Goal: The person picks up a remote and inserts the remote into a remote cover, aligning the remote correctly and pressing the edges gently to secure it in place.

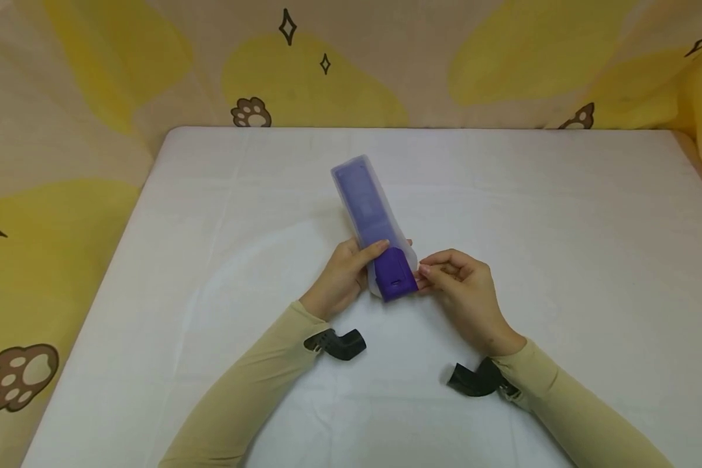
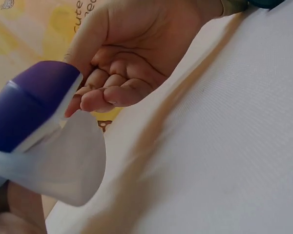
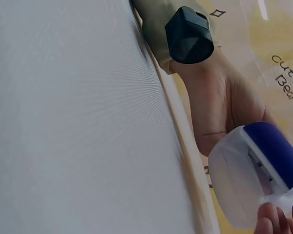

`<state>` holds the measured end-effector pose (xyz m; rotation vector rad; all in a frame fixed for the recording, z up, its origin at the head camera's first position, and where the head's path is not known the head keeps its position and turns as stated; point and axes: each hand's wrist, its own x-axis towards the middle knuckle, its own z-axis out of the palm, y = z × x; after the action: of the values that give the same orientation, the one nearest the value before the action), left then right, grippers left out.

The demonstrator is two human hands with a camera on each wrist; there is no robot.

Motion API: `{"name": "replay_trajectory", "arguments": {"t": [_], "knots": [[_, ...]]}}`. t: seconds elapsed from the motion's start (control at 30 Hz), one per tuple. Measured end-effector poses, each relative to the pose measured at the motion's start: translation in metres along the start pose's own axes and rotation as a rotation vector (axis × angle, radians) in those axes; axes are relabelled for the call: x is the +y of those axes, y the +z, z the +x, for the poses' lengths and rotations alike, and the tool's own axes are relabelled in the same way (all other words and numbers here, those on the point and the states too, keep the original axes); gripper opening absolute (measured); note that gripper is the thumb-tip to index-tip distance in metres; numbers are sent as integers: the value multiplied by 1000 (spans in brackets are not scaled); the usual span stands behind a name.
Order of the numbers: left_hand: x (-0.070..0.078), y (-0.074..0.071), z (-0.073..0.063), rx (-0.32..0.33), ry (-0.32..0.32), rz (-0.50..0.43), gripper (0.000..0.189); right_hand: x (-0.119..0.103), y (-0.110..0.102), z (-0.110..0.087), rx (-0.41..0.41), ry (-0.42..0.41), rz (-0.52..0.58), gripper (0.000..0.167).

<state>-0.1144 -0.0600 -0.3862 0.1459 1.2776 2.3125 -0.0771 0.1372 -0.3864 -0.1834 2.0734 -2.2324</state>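
- Locate the purple device (image 1: 395, 275) between your two hands. It sits inside a translucent cover (image 1: 368, 203), and its near end is exposed, with a small slot on the upper face.
- Left hand (image 1: 340, 276): it grips the near part of the cover from the left side. Your thumb lies across the upper face, beside the top of the exposed purple part; your fingers pass beneath, and a fingertip shows at the right side.
- Right hand (image 1: 468, 300): it is at the near right corner of the cover, with the fingers bent and the thumb near the index finger. The fingertips are at the rim, beside the exposed purple end. You cannot tell from the views whether they pinch the rim or only touch it.
- Device position: it is raised above the tabletop (image 1: 573, 234), a little left of the middle between the left and right edges. Its long axis slants; the covered end points toward the far edge, leaning toward the far left corner, and the exposed end faces you.
- Cover mouth: the left wrist view shows its pale rim standing away from the purple end.
- Wrist fittings: a black camera (image 1: 346, 344) projects inward at your left cuff, and a second black camera (image 1: 472, 379) at your right cuff.
- Surroundings: a yellow and cream patterned cloth (image 1: 421, 58) hangs beyond the far edge.
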Motion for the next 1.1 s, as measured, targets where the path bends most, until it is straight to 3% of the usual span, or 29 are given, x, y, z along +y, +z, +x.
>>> {"name": "replay_trajectory", "arguments": {"t": [0.23, 0.47, 0.67, 0.87, 1.1], "knots": [[0, 0, -1, -53, -29, -55, 40, -1, 0, 0, 56, -96, -131, 10], [-1, -1, -1, -52, -38, -76, 41, -2, 1, 0, 63, -145, -157, 9], [-2, -2, -1, -57, -98, -10, 40, -1, 1, 0, 62, -182, -171, 8], [-4, -5, -1, -50, -125, 4, 77, -1, 1, -1, 66, -212, -178, 7], [-2, -5, -1, -39, -145, -7, 40, -1, 0, -1, 27, -250, -157, 8]]}}
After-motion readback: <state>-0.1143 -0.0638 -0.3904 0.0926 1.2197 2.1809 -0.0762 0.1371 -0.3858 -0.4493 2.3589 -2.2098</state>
